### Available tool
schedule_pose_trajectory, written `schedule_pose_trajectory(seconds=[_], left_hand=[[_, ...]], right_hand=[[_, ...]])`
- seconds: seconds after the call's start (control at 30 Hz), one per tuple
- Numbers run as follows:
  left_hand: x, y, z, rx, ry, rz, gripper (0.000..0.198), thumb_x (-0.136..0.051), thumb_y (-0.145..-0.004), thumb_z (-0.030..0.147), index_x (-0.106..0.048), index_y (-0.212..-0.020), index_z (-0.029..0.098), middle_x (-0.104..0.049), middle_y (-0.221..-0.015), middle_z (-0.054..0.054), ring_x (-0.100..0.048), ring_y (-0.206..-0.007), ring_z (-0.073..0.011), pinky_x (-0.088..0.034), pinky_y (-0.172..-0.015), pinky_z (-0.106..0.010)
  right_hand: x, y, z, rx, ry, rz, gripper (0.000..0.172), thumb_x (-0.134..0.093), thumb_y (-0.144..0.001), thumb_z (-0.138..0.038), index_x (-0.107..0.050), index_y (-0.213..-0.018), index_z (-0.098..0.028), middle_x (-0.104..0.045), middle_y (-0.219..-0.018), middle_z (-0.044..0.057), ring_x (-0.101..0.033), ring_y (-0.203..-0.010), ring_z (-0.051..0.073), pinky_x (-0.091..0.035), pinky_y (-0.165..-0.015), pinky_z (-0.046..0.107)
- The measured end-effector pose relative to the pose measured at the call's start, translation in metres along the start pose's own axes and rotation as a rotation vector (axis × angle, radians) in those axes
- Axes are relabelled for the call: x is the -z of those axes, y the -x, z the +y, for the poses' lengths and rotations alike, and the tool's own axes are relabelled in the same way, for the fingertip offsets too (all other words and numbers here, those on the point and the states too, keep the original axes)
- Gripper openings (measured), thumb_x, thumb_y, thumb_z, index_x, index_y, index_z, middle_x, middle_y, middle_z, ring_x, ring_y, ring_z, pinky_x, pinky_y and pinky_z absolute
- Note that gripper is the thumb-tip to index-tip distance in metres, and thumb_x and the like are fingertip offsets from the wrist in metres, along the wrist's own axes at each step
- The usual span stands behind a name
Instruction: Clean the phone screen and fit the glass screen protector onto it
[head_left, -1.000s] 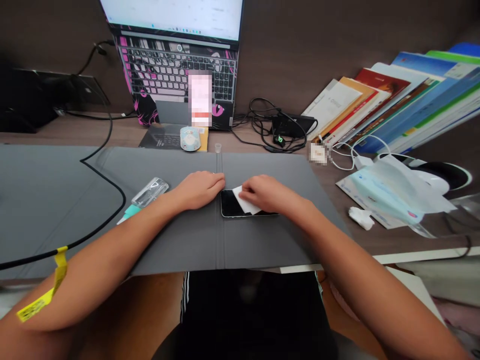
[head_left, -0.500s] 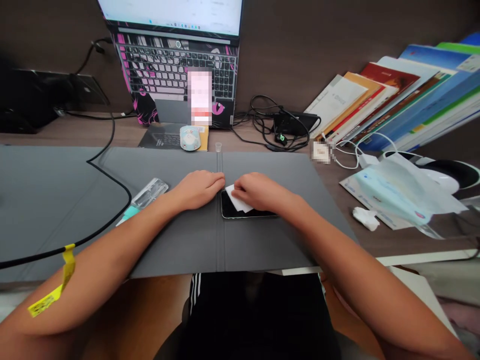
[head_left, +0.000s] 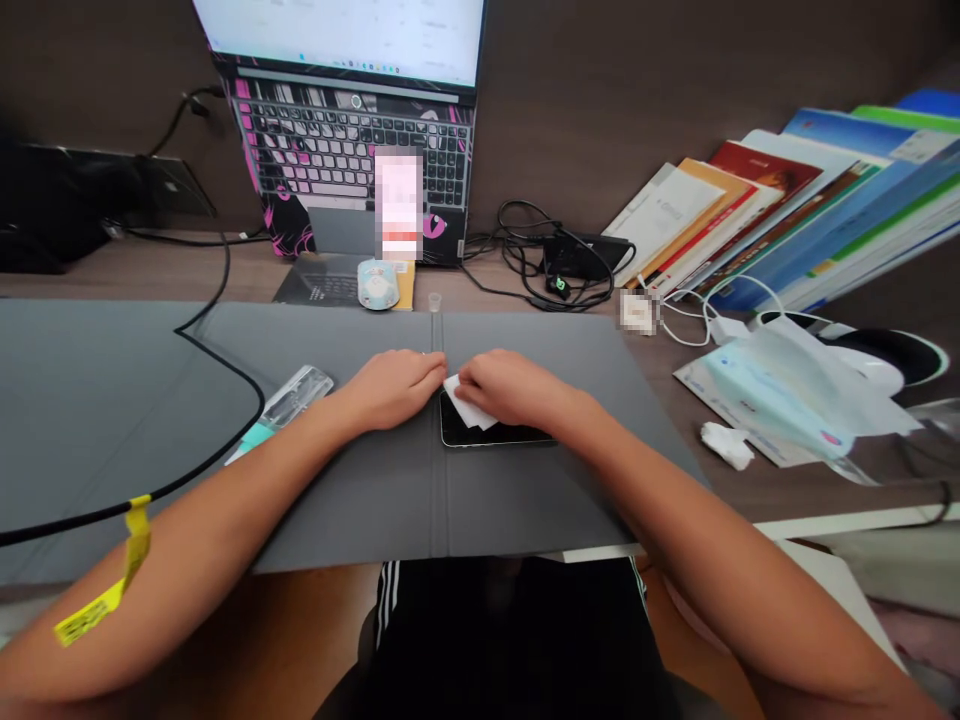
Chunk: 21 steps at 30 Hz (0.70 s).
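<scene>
A black-screened smartphone (head_left: 454,428) lies flat on the grey desk mat (head_left: 360,500). My right hand (head_left: 506,385) is closed, its fingers pinching a folded white wipe (head_left: 469,408) pressed on the phone's screen. That hand and forearm cover the phone's right part. Beside the phone's upper left corner rests my left hand (head_left: 397,388), with its fingers bent and held together. Its fingertips reach the corner, but whether they grip the edge is hidden. Past my left forearm lies a clear plastic case or pack (head_left: 300,397) with a teal part.
An open laptop (head_left: 352,150) stands behind the mat, with a pale blue mouse (head_left: 377,285) in front. A black cable (head_left: 240,375) crosses the left side to my forearm. Leaning books (head_left: 750,220), a light blue pack (head_left: 780,385) and a crumpled tissue (head_left: 727,445) are at right.
My right hand and the wipe have slid slightly left across the phone's screen. My left hand stays beside the phone. The whole view has tilted a little.
</scene>
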<state>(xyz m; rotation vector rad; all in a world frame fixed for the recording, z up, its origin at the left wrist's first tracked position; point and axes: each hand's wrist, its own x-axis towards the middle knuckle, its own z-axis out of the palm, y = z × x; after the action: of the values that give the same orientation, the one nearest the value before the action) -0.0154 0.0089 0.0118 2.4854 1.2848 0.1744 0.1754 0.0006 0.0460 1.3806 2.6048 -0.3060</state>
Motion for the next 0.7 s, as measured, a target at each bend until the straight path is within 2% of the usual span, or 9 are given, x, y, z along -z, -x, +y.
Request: schedule_pose_trajectory(seconds=[0.1,0.2,0.33,0.4,0.5,0.63,0.7], left_hand=[[-0.001,-0.001,0.001,0.008,-0.01,-0.003,0.036,-0.024,-0.1,0.039,-0.054,-0.088,0.023,-0.069,-0.089,-0.006,-0.062,-0.082,-0.0255,-0.036,-0.067,-0.034],[-0.002,-0.001,0.001,0.014,-0.014,0.0,0.036,-0.024,-0.1,0.039,-0.053,-0.086,0.023,-0.069,-0.088,-0.006,-0.062,-0.081,-0.0254,-0.035,-0.066,-0.035],[-0.002,-0.002,-0.001,0.044,-0.02,0.014,0.036,-0.024,-0.1,0.039,-0.053,-0.086,0.023,-0.069,-0.09,-0.006,-0.063,-0.083,-0.026,-0.035,-0.066,-0.034],[-0.002,-0.002,-0.001,0.056,-0.022,0.019,0.037,-0.024,-0.1,0.039,-0.055,-0.086,0.023,-0.07,-0.091,-0.006,-0.063,-0.083,-0.0257,-0.036,-0.067,-0.034],[-0.001,-0.002,-0.001,0.056,-0.024,0.017,0.038,-0.024,-0.1,0.04,-0.056,-0.087,0.023,-0.07,-0.091,-0.006,-0.063,-0.082,-0.0251,-0.037,-0.067,-0.034],[0.0,-0.002,0.001,0.046,-0.024,0.006,0.037,-0.026,-0.1,0.038,-0.056,-0.085,0.023,-0.069,-0.086,-0.006,-0.062,-0.08,-0.0251,-0.038,-0.067,-0.034],[0.001,-0.002,0.002,0.047,-0.019,0.005,0.037,-0.027,-0.1,0.038,-0.056,-0.084,0.023,-0.069,-0.086,-0.006,-0.062,-0.079,-0.0251,-0.038,-0.067,-0.034]], right_hand=[[0.0,0.016,0.011,-0.002,0.003,-0.008,0.03,-0.05,-0.099,-0.026,-0.071,-0.079,-0.017,-0.074,-0.081,0.008,-0.06,-0.072,0.017,-0.03,-0.065,0.03],[-0.002,0.023,0.002,0.018,0.006,-0.01,0.031,-0.05,-0.1,-0.026,-0.07,-0.078,-0.018,-0.073,-0.081,0.007,-0.06,-0.073,0.017,-0.031,-0.065,0.031],[-0.004,0.008,-0.019,0.019,0.011,0.015,0.031,-0.048,-0.1,-0.026,-0.071,-0.081,-0.017,-0.074,-0.086,0.009,-0.062,-0.077,0.019,-0.03,-0.066,0.032],[-0.005,0.001,-0.018,0.005,0.013,0.023,0.03,-0.049,-0.099,-0.026,-0.071,-0.082,-0.017,-0.074,-0.087,0.01,-0.062,-0.077,0.019,-0.029,-0.065,0.032],[-0.005,0.008,0.004,-0.032,0.019,0.021,0.029,-0.05,-0.098,-0.027,-0.07,-0.08,-0.017,-0.074,-0.086,0.01,-0.061,-0.076,0.018,-0.029,-0.064,0.031],[-0.004,0.038,0.042,-0.122,0.033,0.012,0.034,-0.046,-0.1,-0.026,-0.069,-0.077,-0.017,-0.071,-0.077,0.008,-0.057,-0.068,0.017,-0.028,-0.061,0.03],[-0.003,0.047,0.049,-0.136,0.039,0.003,0.034,-0.046,-0.1,-0.025,-0.068,-0.076,-0.017,-0.07,-0.074,0.007,-0.056,-0.065,0.016,-0.028,-0.06,0.03]])
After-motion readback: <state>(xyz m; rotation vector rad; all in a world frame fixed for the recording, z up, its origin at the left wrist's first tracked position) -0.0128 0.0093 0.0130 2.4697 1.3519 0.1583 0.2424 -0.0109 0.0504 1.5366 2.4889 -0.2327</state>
